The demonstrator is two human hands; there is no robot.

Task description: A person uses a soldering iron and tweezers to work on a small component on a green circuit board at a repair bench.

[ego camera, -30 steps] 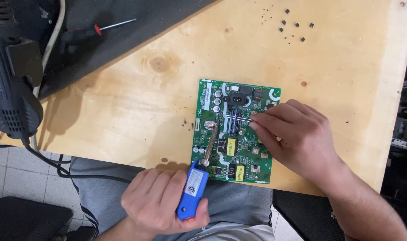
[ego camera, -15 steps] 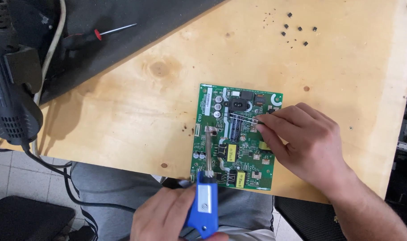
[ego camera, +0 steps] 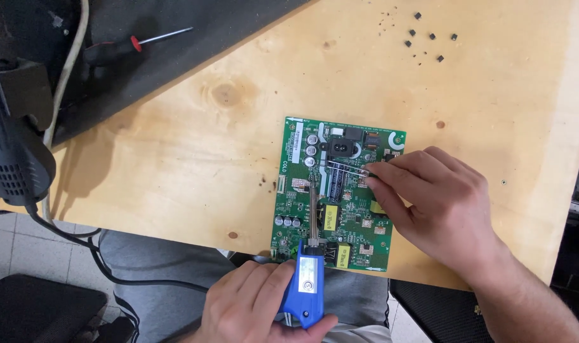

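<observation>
Head view: left hand (ego camera: 254,305) gripping blue soldering iron (ego camera: 307,279), right hand (ego camera: 439,203) pinching tweezers (ego camera: 350,168) over green circuit board (ego camera: 289,209).

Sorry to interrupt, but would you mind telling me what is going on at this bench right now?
A person is working on a green printed circuit board lying on a pale plywood tabletop. The left hand grips a blue-handled soldering iron, its metal tip over the board's middle. The right hand holds thin metal tweezers across the board's upper part. A red-handled screwdriver and small black components lie farther back.
</observation>
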